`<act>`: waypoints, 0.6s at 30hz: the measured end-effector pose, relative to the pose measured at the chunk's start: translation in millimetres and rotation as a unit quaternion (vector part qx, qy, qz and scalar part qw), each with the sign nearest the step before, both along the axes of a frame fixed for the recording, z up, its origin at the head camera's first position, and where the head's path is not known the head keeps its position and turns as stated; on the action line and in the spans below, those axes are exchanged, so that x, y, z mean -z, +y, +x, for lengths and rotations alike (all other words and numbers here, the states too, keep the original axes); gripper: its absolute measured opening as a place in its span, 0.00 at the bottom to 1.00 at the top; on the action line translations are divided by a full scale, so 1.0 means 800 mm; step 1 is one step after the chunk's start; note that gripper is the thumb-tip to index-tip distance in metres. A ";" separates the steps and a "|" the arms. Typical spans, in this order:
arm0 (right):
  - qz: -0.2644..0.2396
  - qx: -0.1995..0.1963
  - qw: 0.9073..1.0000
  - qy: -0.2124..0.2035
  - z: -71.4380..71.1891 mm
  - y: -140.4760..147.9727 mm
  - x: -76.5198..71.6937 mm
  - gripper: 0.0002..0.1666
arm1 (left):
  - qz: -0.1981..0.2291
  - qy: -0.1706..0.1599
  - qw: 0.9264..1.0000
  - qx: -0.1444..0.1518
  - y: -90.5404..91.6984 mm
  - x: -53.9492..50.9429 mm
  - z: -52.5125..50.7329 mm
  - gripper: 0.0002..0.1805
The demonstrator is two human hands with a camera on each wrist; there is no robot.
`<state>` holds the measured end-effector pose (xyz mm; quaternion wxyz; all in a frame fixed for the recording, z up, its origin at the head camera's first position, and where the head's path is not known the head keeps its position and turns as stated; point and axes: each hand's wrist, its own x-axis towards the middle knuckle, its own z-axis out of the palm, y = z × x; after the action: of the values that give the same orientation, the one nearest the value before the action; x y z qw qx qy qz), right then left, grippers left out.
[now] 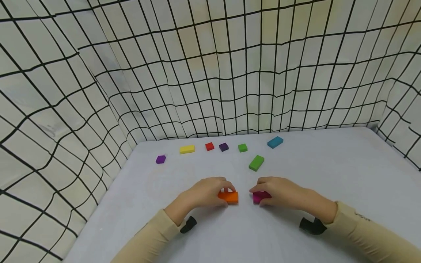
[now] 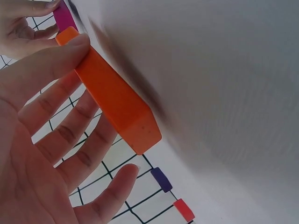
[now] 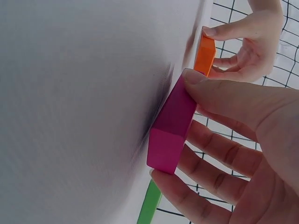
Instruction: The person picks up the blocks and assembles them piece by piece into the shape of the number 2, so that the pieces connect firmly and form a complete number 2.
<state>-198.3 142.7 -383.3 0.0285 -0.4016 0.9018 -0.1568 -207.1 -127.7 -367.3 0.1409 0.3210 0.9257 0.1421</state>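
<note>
An orange block (image 1: pixel 230 197) is pinched between the thumb and fingers of my left hand (image 1: pixel 207 192), low over the white table. To its right, my right hand (image 1: pixel 283 192) grips a magenta block (image 1: pixel 260 197) the same way. A gap separates the two blocks, and their near ends face each other. In the left wrist view the thumb presses one long side of the orange block (image 2: pixel 110 88). The right wrist view has the thumb on the magenta block (image 3: pixel 170 121), with the fingers along its far side.
Beyond my hands lies a long green block (image 1: pixel 256 163). Farther back are a purple block (image 1: pixel 160 159), yellow block (image 1: pixel 187 149), red block (image 1: pixel 209 146), dark purple block (image 1: pixel 223 147), small green block (image 1: pixel 242 148) and blue block (image 1: pixel 275 142). Black netting (image 1: pixel 217 78) surrounds the table (image 1: pixel 329 164).
</note>
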 end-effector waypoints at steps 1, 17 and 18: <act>-0.003 0.002 1.000 -0.002 0.000 -0.001 0.000 0.23 | -0.001 0.001 1.000 0.000 0.000 0.000 0.000 0.19; -0.002 0.015 1.000 -0.023 -0.001 -0.015 0.000 0.17 | -0.011 0.002 1.000 0.008 0.015 0.002 -0.004 0.20; -0.002 0.015 1.000 -0.023 -0.001 -0.016 0.000 0.17 | -0.010 0.001 1.000 0.009 0.016 0.002 -0.004 0.20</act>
<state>-199.5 130.1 -383.1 0.0458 -0.3843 0.9066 -0.1680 -210.0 -115.2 -369.0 0.1442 0.3279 0.9244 0.1307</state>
